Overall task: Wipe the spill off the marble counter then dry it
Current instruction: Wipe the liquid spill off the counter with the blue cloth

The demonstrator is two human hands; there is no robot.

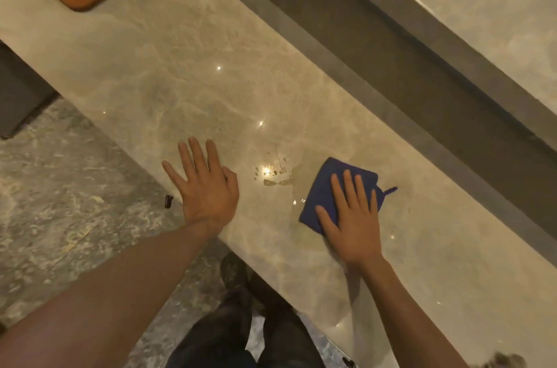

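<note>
My right hand (pixel 351 217) is pressing flat, fingers spread, on the blue cloth (pixel 324 195); the spill (pixel 272 174) is lying between it and my open, empty left hand (pixel 205 183). The cloth's near part is hiding under my palm.

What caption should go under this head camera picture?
Right hand presses a blue cloth beside the spill on the marble counter; left hand rests flat.

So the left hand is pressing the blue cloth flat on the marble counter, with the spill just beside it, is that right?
Not quite. The head view shows the right hand pressing the blue cloth flat on the marble counter; the left hand rests bare on the counter. The spill does lie just beside the cloth.
</note>
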